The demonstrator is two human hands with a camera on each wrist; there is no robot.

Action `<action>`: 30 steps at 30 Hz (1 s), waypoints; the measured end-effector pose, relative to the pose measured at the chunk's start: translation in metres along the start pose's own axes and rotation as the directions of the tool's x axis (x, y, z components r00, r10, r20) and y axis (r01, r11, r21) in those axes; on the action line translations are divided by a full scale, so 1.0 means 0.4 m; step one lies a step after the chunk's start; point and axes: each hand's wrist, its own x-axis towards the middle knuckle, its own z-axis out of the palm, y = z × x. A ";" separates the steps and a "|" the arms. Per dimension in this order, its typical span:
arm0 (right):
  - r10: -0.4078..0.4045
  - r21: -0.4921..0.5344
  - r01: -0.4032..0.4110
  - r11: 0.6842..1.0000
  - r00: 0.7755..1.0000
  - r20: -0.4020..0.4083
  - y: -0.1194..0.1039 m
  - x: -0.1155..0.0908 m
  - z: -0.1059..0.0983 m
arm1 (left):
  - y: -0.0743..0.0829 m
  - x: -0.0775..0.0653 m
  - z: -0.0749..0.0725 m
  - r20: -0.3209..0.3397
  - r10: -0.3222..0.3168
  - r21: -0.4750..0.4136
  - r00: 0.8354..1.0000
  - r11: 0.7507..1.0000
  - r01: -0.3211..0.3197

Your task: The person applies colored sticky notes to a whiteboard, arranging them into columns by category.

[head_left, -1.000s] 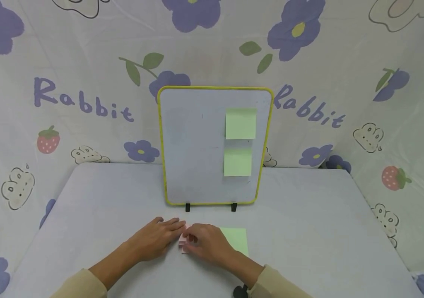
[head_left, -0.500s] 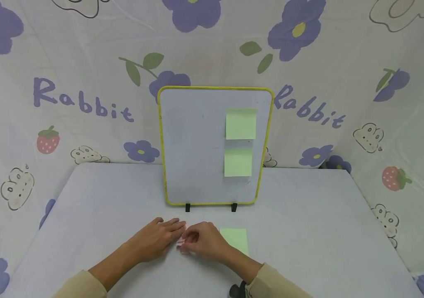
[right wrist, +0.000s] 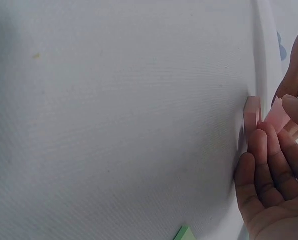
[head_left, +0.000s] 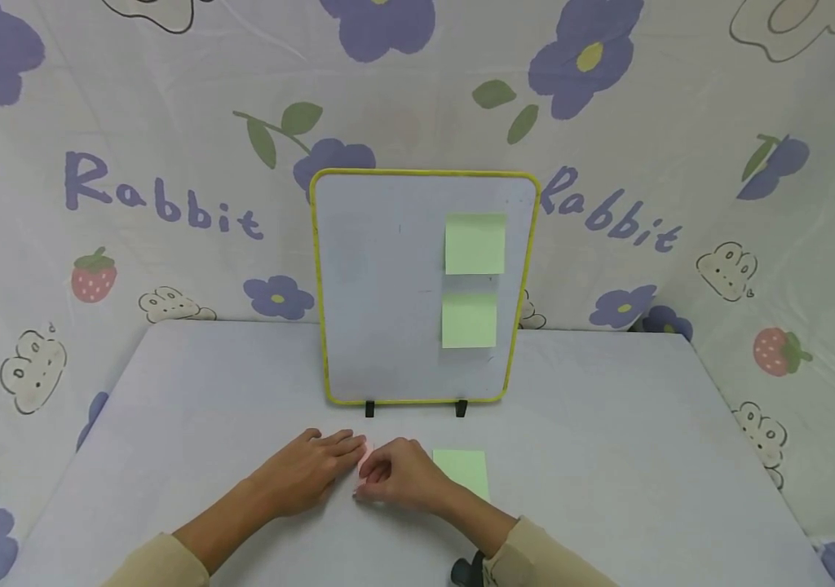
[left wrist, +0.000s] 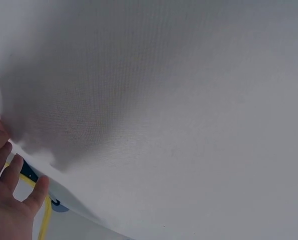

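Note:
A thick pink sticky note pad (right wrist: 250, 117) lies on the table below the whiteboard, mostly covered by the hands in the head view. My left hand (head_left: 311, 474) rests its fingertips on the pad's far left side, fingers fairly straight. Between thumb and fingers, my right hand (head_left: 408, 479) pinches a pink sticky note (right wrist: 277, 117), which stands bent up from the pad in the right wrist view. Whether its far edge is still attached is hidden. Just right of that hand lies a green sticky note pad (head_left: 461, 471), partly behind the wrist.
A yellow-rimmed whiteboard (head_left: 381, 285) stands upright on black feet behind the hands. Two green sticky notes, an upper note (head_left: 474, 244) and a lower note (head_left: 469, 320), are on its right side. A black object (head_left: 466, 572) shows at the right cuff.
The right hand has shifted slightly left over the pink pad, lifting a sheet's edge, so less pink shows. The left hand stays put.

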 end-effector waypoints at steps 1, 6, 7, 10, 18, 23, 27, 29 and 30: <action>-0.002 0.000 0.002 1.000 1.000 0.001 0.001 0.001 0.000 | 0.000 0.000 0.000 -0.002 0.001 -0.002 1.000 1.000 -0.001; 0.006 0.003 -0.006 1.000 1.000 0.014 0.000 0.004 -0.003 | -0.002 -0.001 0.000 -0.010 0.004 0.001 1.000 1.000 -0.004; 0.009 0.001 -0.009 1.000 1.000 0.017 -0.001 0.004 -0.003 | -0.002 -0.001 0.001 -0.012 0.005 0.002 1.000 1.000 -0.005; 0.004 -0.012 -0.004 1.000 1.000 0.026 -0.003 0.005 -0.004 | -0.005 -0.001 0.006 -0.018 0.007 0.001 1.000 1.000 -0.007; 0.029 0.007 -0.029 1.000 0.998 0.057 -0.004 0.005 -0.005 | -0.003 -0.002 0.008 -0.035 0.018 -0.002 0.999 1.000 -0.018; 0.016 0.000 -0.016 1.000 0.999 0.029 -0.003 0.004 -0.002 | -0.002 -0.003 0.005 -0.039 0.019 -0.008 0.999 1.000 -0.019; -0.022 -0.022 0.021 1.000 0.999 -0.027 -0.002 0.005 0.001 | -0.003 -0.005 0.004 -0.059 0.021 -0.020 0.998 1.000 -0.022; -0.026 -0.023 0.024 0.999 0.998 -0.051 -0.002 0.006 0.002 | -0.003 -0.006 0.004 -0.060 0.017 -0.036 0.998 0.999 -0.019; -0.022 -0.019 0.020 1.000 0.998 -0.062 -0.001 0.007 0.002 | -0.003 -0.006 0.004 -0.054 0.012 -0.048 0.998 0.999 -0.015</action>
